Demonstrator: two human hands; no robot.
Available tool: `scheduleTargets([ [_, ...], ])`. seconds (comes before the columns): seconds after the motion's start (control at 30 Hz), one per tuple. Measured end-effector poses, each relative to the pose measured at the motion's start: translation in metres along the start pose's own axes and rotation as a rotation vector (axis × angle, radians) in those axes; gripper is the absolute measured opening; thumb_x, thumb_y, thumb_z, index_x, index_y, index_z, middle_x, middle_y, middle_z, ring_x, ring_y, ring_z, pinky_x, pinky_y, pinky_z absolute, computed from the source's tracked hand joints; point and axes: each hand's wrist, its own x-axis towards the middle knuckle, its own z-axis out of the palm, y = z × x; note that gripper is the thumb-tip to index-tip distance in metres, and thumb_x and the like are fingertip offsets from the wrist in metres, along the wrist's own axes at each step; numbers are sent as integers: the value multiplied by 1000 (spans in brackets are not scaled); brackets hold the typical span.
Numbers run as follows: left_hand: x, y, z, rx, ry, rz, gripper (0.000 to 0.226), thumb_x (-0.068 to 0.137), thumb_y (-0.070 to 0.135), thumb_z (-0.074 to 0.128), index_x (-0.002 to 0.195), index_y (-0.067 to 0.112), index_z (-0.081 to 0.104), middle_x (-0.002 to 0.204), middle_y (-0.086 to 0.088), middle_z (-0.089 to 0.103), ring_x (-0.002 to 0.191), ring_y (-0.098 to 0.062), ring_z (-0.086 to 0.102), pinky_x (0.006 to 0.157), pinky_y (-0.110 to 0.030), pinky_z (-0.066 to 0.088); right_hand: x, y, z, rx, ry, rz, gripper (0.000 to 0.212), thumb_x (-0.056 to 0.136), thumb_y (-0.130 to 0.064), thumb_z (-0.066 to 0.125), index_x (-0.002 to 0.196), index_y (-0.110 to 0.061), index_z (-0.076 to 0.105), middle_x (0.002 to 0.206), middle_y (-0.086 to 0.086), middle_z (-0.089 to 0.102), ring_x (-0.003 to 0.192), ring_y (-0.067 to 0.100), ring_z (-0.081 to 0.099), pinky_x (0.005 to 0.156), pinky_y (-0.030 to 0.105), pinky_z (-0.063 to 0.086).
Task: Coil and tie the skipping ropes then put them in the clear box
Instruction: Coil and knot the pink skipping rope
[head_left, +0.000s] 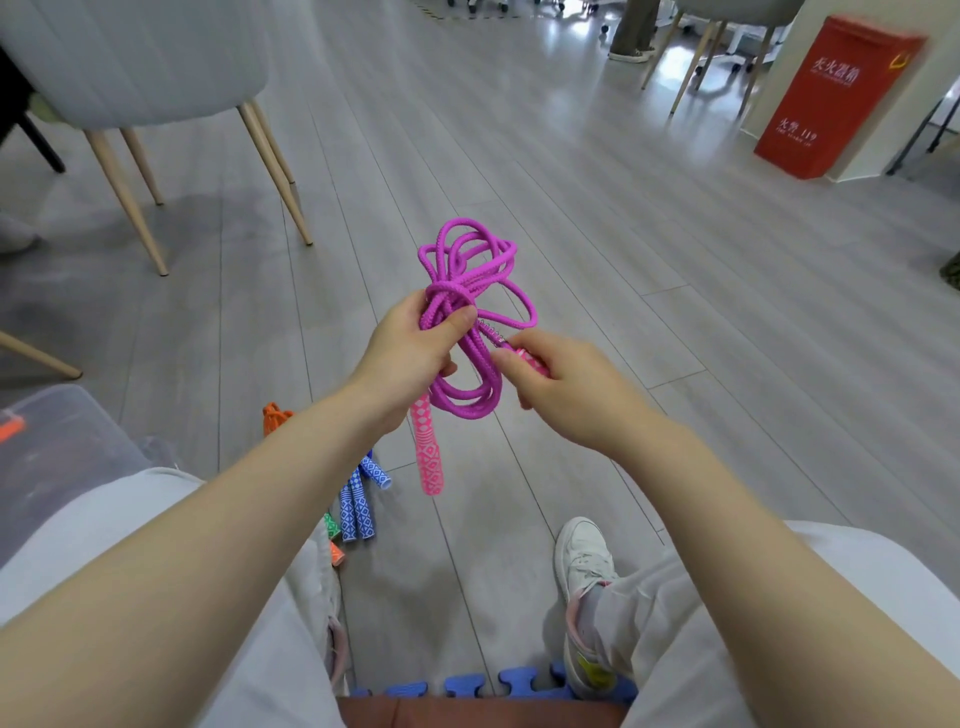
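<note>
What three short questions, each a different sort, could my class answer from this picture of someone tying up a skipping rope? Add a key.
1. True or false: the left hand grips the bundled purple rope.
2. What does the right hand hold? A) blue handles B) a pink handle C) nothing
3. Fill in: the other pink handle hangs ____ the left hand.

Key: 1 true; 2 B, the pink handle; 3 below. The blue handles lie on the floor.

Just one head-worn wide-angle view here, and it looked forward and down. It sat close over the forearms and lap, with grey floor stretching away ahead.
</note>
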Motion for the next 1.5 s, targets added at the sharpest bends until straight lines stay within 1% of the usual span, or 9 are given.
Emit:
scheduleTargets([
  [0.4,10,-9,-10,263,69,13,9,94,34,60,96,26,61,87,-4,67,75,-29,63,74,-47,56,-2,-8,-1,-141,11,-7,24,100,-42,44,94,-23,57,67,-8,50,60,9,46,51,25,28],
  [0.53,12,-14,-10,322,94,-30,30,89,42,65,110,26,50,95,5,63,87,-19,64,82,-46,56,-4,-9,-4,-175,-10,-8,25,99,-42,45,94,-21,59,66,-6,51,59,11,47,50,27,29],
  [0.67,10,-13,-9,544,116,-15,45,85,46,68,103,15,41,83,3,55,71,-16,54,59,-35,45,-12,-4,-8,-259,-51,-56,24,97,-41,48,95,-21,59,68,-4,54,65,18,52,56,32,40],
  [0.77,9,-11,-12,763,5,51,42,86,45,66,96,15,39,74,1,53,63,-18,48,52,-32,32,-16,-2,-13,-366,-63,-130,14,94,-35,48,98,-24,56,68,-5,53,69,22,53,59,34,44],
  [0.93,7,-19,-13,1018,-287,-78,40,81,47,72,91,18,46,78,0,56,70,-19,50,56,-32,35,-15,0,-6,-545,-144,-281,22,96,-33,46,116,-25,51,91,-3,62,79,26,57,63,34,44],
  [1.07,2,-22,-7,1110,-377,52,44,77,50,73,90,19,45,76,3,54,65,-14,47,54,-31,35,-10,6,-5,-529,-66,-385,15,91,-25,55,106,-26,52,82,-4,59,78,22,54,63,32,34],
  [1.2,1,-28,-6,1201,-505,130,45,75,57,70,92,23,47,79,4,58,74,-21,56,65,-37,50,-5,14,-3,-657,165,-635,8,82,-23,69,84,-20,62,66,-7,57,76,20,53,89,30,32],
  [1.3,-10,-23,-2,1240,-621,209,37,76,55,71,90,28,49,75,10,55,71,-15,54,61,-28,47,-4,12,2,-658,167,-749,3,81,-24,67,83,-23,66,77,-10,63,86,20,55,104,35,29],
  [1.5,-31,-2,-2,998,-789,149,34,75,45,78,74,38,45,69,17,53,64,-2,52,53,-9,35,0,17,-11,-363,-158,-489,23,79,-31,75,100,-31,67,99,-13,66,104,15,56,104,37,35],
])
